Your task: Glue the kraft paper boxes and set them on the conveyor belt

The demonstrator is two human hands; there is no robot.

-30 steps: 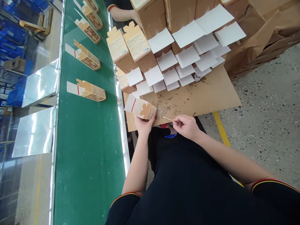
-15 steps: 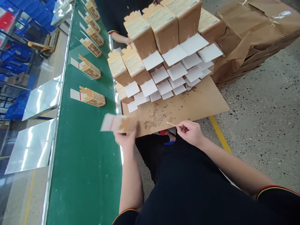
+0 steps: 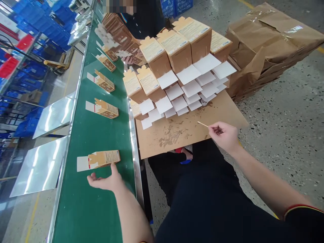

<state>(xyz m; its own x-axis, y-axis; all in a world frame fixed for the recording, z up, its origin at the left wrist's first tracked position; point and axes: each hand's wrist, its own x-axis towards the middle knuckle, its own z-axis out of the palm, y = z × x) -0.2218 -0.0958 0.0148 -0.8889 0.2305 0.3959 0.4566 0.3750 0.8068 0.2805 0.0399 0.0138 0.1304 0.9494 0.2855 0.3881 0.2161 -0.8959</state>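
On the green belt, a brown cardboard box (image 3: 107, 158) lies on its side with its white flap pointing left. My left hand (image 3: 107, 179) is just below this box, fingers spread; a fingertip is at the box's lower edge, and whether it touches I cannot tell. In my right hand (image 3: 224, 135), thumb and fingers pinch a cotton swab (image 3: 203, 124), its tip pointing left over a brown cardboard sheet (image 3: 222, 114). Stacked boxes (image 3: 174, 44) stand on that sheet, their white flaps (image 3: 188, 72) facing me. A small clear glass (image 3: 204, 102) sits beside the lowest flaps.
More boxes (image 3: 102, 108) stand in a line farther up the green belt (image 3: 93, 209). Beyond the stack, a co-worker (image 3: 146, 20) is beside a pile of flat cartons (image 3: 118, 30). A paper-wrapped pallet load (image 3: 273, 40) is at the right. Metal plates (image 3: 40, 168) adjoin the belt's left side.
My left hand has moved down and left onto the belt, setting down the box and letting go. My right hand has shifted right, still with the swab. The view has turned slightly.
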